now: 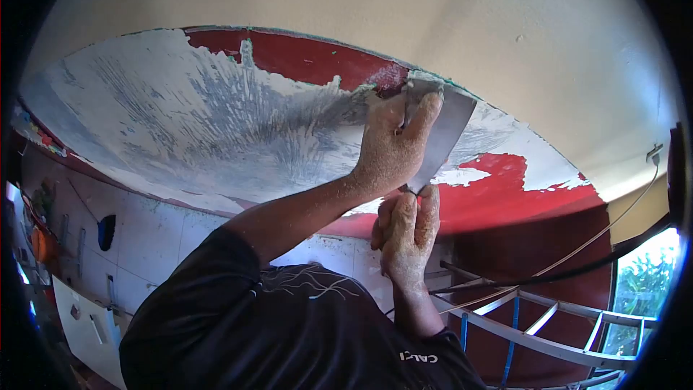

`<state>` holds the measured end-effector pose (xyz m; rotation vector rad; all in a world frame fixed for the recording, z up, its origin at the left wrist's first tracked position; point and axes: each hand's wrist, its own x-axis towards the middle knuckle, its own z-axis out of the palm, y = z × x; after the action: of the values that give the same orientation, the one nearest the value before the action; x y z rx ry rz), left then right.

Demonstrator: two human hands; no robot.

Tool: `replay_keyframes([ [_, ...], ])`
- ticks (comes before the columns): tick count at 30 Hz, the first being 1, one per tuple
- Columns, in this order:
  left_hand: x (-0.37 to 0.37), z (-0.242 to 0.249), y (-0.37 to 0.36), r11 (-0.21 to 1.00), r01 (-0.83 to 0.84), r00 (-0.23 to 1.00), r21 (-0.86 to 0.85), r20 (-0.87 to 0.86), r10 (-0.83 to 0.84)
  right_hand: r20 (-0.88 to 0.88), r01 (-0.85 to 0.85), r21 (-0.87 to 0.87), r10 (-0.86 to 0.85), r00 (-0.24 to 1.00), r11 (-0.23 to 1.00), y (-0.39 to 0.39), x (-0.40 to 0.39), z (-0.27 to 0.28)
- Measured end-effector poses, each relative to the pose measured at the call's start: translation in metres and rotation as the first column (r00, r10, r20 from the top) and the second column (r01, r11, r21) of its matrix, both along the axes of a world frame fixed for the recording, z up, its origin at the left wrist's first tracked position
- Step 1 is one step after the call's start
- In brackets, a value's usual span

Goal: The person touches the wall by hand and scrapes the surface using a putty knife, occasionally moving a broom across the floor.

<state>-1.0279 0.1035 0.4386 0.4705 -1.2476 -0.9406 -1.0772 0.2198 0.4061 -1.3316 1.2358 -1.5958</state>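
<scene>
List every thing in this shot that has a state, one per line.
Scraper: blade pressed flat against the ceiling, held in both hands.
Left hand: shut on the scraper, fingers on the blade, dusty.
Right hand: shut on the scraper's handle, dusty.
Red paint: partly scraped off, patches left.
Ceiling: scraped to bare white and grey.
Scaffold frame: standing below.

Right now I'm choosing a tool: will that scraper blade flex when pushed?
The scraper blade looks thin and wide, so probably springy. The left hand presses its face, the right hand grips the handle; dust may make it slippery.
</scene>
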Motion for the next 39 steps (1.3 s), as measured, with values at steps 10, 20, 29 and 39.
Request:
replay_keyframes([
  [10,0.004,0.006,0.003,0.959,0.22,0.973,0.181,-0.112,-0.202,0.042,-0.02,-0.006,0.02,0.999,1.0,-0.001,0.004,0.002],
  [20,0.009,0.022,0.013,0.976,0.16,0.984,0.15,-0.102,-0.146,-0.013,-0.029,-0.043,0.028,1.0,0.999,0.0,0.004,0.004],
  [29,0.009,0.01,0.005,0.999,0.028,1.0,0.029,0.006,-0.029,-0.005,-0.044,-0.044,0.044,0.999,0.998,-0.001,0.003,-0.002],
  [39,0.007,0.005,0.001,0.999,0.005,1.0,0.051,-0.019,-0.004,0.009,-0.051,-0.017,0.051,0.999,0.999,-0.004,0.005,-0.001],
])
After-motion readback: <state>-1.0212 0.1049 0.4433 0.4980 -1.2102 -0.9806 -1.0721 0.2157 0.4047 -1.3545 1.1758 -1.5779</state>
